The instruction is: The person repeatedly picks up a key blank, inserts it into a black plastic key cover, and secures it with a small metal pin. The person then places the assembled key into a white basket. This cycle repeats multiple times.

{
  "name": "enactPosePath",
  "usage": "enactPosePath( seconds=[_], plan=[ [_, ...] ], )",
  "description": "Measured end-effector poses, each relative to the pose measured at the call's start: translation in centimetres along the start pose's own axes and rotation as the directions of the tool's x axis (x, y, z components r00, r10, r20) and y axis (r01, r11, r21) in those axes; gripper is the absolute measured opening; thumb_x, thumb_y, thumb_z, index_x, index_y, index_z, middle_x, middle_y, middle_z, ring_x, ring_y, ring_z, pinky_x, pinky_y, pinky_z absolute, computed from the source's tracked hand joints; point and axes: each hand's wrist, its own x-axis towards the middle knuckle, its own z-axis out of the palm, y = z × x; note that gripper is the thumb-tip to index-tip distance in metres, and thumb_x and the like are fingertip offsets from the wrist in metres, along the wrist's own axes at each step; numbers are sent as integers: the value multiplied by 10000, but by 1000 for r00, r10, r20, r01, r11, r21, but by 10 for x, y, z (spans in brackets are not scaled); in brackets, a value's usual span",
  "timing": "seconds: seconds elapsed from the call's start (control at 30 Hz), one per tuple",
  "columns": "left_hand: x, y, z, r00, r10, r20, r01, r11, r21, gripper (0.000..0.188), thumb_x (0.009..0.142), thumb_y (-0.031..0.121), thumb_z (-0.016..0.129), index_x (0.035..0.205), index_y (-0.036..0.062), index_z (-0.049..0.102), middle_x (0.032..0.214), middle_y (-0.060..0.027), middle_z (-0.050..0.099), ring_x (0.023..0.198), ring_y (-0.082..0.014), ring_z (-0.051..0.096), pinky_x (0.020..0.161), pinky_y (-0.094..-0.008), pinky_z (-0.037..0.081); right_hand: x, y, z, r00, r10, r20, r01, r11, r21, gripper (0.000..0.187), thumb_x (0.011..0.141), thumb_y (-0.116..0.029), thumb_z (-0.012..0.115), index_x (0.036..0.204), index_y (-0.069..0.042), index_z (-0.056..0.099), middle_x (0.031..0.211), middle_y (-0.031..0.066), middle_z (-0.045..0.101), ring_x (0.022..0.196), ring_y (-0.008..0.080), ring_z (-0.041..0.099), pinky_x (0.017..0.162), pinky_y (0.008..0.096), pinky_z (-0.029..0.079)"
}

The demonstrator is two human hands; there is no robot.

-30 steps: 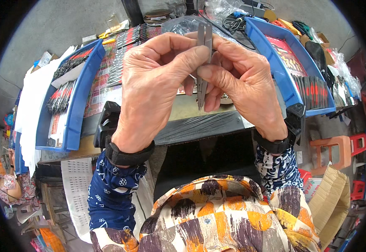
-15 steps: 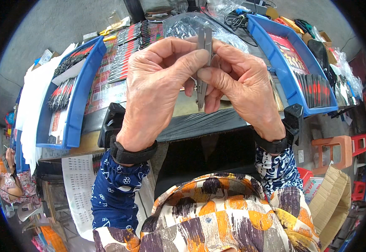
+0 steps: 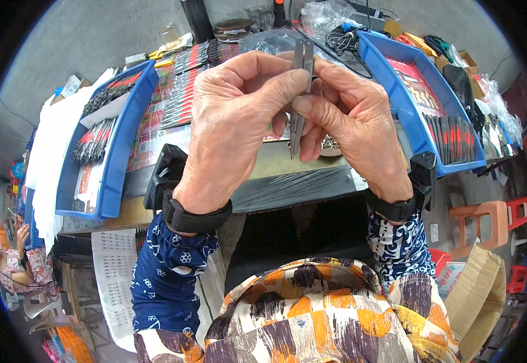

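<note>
A slim grey metal tool stands nearly upright between my hands, with two flat arms at its upper end and a narrow pointed tip below. I cannot tell its exact kind. My left hand pinches it from the left, thumb across its upper part. From the other side my right hand grips it lower down, thumb and bent fingers closed on its middle. The fingers cover much of its length. Behind the right fingers, a small heap of metal parts shows partly above the worktable.
Blue trays flank me: the left tray and the right tray, both with slim black-and-red pieces. More such pieces lie in rows at back left. Beyond are plastic bags and cables. Another person sits far left.
My view has shifted slightly, and both hands with the metal tool appear a little further right. The pinch of each hand is unchanged. The heap of metal parts now shows behind my right fingers.
</note>
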Motion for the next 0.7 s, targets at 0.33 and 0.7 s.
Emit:
enactPosePath(
  seconds=[0.33, 0.7],
  plan=[
    [-8, -8, -6, 1000, 8, 21, -9, 1000, 26, 167, 886, 109, 705, 1010, 0, 683, 783, -20, 661, 588, -45, 541, 509, -184, 425, -7, 7, 2, 999, 9, 33, -10, 1000, 30, 409, 922, -137, 656, 1284, 24, 556, 739, 46, 643, 540, 105, 633, 469, 216, 522],
    [-53, -38, -19, 980, -184, -76, 179, 981, -74, 160, 866, 127, 724, 935, -14, 694, 754, -33, 672, 591, -50, 564, 508, -175, 429, -44, 36, 24, 967, 239, 89, -252, 950, 185, 323, 940, -119, 622, 1246, -22, 591, 729, 49, 663, 512, 100, 622, 444, 206, 507]
  ],
)
